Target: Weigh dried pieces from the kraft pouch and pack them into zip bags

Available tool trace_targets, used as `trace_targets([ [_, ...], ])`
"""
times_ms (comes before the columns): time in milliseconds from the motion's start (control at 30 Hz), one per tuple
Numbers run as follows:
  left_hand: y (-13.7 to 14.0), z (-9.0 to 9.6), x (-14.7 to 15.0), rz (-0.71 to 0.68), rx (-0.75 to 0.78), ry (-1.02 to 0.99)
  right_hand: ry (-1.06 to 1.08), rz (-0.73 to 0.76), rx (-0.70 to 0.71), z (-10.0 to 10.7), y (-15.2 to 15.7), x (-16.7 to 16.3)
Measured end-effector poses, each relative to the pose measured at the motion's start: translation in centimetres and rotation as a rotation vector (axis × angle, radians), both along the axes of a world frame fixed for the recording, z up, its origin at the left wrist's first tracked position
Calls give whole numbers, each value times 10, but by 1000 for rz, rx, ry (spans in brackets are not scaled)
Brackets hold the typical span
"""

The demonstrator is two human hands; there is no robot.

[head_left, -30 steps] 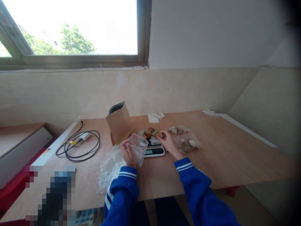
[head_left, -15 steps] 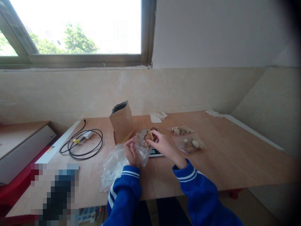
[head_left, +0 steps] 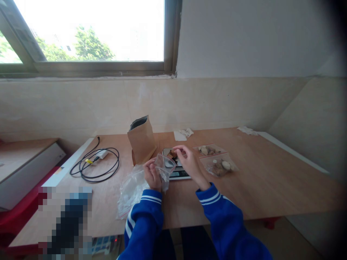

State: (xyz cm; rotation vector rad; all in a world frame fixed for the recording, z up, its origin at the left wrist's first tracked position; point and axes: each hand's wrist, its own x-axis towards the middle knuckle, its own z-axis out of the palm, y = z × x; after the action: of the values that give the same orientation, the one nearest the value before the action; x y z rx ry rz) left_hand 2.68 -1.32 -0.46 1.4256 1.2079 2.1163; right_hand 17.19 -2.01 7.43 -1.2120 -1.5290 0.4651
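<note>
My left hand (head_left: 153, 176) pinches a small clear zip bag (head_left: 165, 169) with a red seal line, its mouth facing right. Beside and under that hand lies a larger clear plastic bag (head_left: 131, 191) of pale, crumpled contents. A white kitchen scale (head_left: 182, 177) with a dark display sits just beyond the small bag, which overlaps part of it. On its plate are brown dried pieces (head_left: 171, 154), perhaps dried mushroom slices. Over the plate's right side hovers my right hand (head_left: 189, 160), thumb and forefinger apart with nothing visible between them.
An open brown paper pouch (head_left: 142, 139) stands behind the left hand. Two filled zip bags (head_left: 221, 166) lie right of the scale. A coiled black cable (head_left: 94, 177) is at left; crumpled tissue (head_left: 186, 133) lies at the back. A pixelated patch covers the table's lower left.
My right hand has let go of the brown dried piece it held at the small bag's mouth, and moved slightly up and right over the scale. The left hand stays with the bag.
</note>
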Motion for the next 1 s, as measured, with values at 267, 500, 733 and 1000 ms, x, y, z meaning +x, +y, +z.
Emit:
trace_targets([
  [267,3,-2,0,44,25,-87,-579,-113,-49,-70,42,-3],
  [500,4,-1,-1,44,41,-57,-792,-178,-110,-72,46,-10],
  [733,2,1,-1,59,2,-31,-651,-204,-67,-68,42,-7],
  [1000,2,1,-2,68,-47,-9,-383,-202,26,-75,47,1],
])
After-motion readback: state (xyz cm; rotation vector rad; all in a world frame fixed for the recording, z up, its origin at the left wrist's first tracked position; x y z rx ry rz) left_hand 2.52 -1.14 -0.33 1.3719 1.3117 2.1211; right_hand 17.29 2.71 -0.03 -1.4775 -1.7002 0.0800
